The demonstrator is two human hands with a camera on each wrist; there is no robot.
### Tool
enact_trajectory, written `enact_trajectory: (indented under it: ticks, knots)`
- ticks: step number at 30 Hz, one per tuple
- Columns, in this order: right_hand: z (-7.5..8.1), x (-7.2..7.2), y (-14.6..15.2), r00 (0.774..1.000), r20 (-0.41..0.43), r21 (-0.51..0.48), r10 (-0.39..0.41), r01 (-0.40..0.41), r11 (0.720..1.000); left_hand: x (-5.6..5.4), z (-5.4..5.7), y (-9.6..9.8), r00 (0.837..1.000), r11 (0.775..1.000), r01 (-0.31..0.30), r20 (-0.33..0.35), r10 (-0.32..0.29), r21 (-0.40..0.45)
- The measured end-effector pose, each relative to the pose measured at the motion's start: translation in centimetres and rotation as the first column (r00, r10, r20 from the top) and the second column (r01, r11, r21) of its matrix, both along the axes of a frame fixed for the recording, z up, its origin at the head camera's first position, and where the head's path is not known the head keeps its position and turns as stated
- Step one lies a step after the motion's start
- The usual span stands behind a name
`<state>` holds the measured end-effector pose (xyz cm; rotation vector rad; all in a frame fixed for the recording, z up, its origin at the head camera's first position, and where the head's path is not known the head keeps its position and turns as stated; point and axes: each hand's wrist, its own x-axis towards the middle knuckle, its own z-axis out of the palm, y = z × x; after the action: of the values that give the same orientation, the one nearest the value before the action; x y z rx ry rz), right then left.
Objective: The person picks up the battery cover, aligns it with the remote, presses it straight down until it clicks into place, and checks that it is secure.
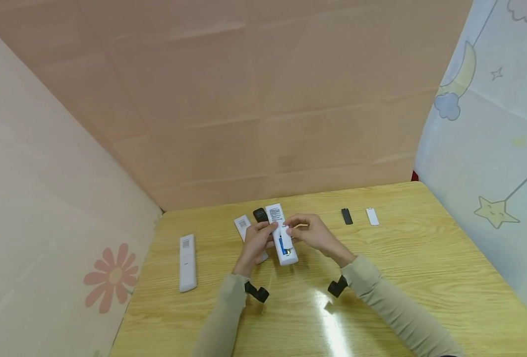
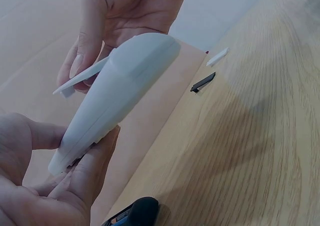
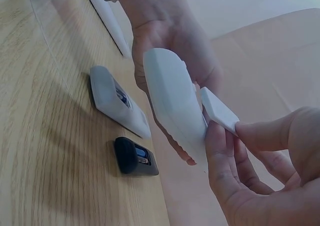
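A white remote control (image 1: 274,213) is gripped in my left hand (image 1: 255,244), its back turned up. Blue batteries (image 1: 282,247) show in its uncovered compartment. Between thumb and fingers, my right hand (image 1: 313,232) pinches a white battery cover (image 1: 286,239). In the right wrist view this cover (image 3: 218,108) is tilted, with its far edge close to the remote control (image 3: 172,93). The left wrist view shows the left thumb and fingers on either side of the remote control (image 2: 112,90); the compartment is hidden there.
Beneath the hands lie another white remote (image 3: 112,98) and a black remote (image 3: 135,157), both with batteries exposed. A third white remote (image 1: 187,263) lies at left. At the back right are a black cover (image 1: 346,216) and a white cover (image 1: 372,216) on the wooden table (image 1: 415,277).
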<state>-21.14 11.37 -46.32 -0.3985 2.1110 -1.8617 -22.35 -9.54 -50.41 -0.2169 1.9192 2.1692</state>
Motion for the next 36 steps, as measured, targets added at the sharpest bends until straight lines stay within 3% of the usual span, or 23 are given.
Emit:
enact_trajectory:
  ticks: [36]
  knots:
    - [0.09,0.64,-0.07,1.0,-0.014,0.02,-0.004,0.004,1.0,-0.14,0.32,0.22,1.0,0.999,0.007,-0.016,-0.008,-0.035]
